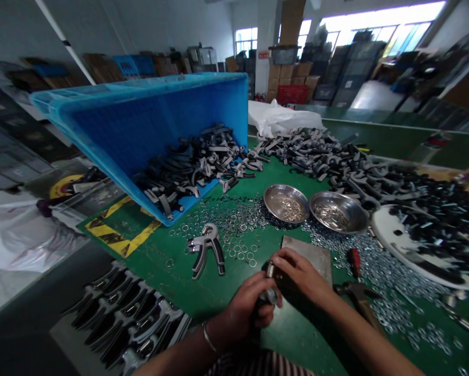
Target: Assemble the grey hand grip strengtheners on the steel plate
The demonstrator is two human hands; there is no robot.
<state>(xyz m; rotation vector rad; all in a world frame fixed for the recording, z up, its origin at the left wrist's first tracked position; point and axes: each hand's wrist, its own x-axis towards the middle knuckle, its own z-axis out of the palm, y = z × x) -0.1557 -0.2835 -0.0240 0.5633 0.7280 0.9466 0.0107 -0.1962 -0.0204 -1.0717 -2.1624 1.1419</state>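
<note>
The left hand curls its fingers round a partly hidden grey piece, seemingly steadying it; the right hand pinches a silvery coiled metal spring at those fingertips.

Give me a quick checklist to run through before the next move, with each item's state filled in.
1. Left hand gripping the grey part: ok.
2. Right hand at the coil spring: ok, it reaches the spring's upper end.
3. Spring's lower end seated: cannot tell, the left hand hides it.
4. Loose rings contained: not ok, they lie scattered on the green table.
5. Metal bowls upright: ok, both hold small parts.
</note>
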